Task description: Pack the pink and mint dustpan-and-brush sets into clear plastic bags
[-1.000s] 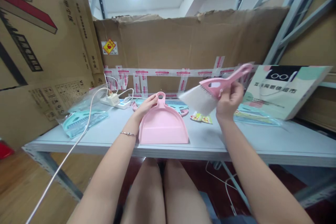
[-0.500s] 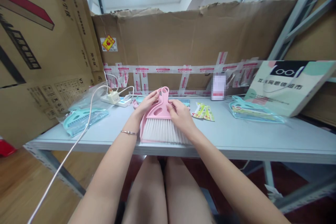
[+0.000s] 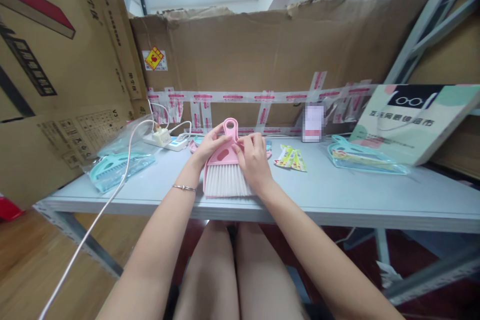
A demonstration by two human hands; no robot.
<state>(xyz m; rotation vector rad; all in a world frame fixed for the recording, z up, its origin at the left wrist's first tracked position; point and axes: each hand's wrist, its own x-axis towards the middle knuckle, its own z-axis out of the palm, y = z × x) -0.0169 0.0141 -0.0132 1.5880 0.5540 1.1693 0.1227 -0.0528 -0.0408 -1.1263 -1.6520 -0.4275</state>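
A pink hand brush (image 3: pixel 225 155) with white bristles stands before me, bristles down near the front edge of the table. Behind it shows the rim of a pink dustpan (image 3: pixel 204 186), lying close against the brush. My left hand (image 3: pixel 210 147) is closed around the left side of the pair, thumb on the brush below its handle loop. With bent fingers, my right hand (image 3: pixel 253 161) pinches at the right side of the handle's base and covers the right end of the bristles. Whatever lies under those right fingertips is hidden.
Blue brush-and-dustpan sets in clear bags lie at left (image 3: pixel 122 167) and right (image 3: pixel 365 157). Green-yellow packets (image 3: pixel 290 158) and a propped phone (image 3: pixel 313 122) are right of centre. A white cable (image 3: pixel 108 205) crosses the left side. Cardboard (image 3: pixel 232 55) walls the back.
The brush handle now lines up with the dustpan's, one loop showing instead of two. My right hand has moved slightly left, its fingers now bent at the handle's base.
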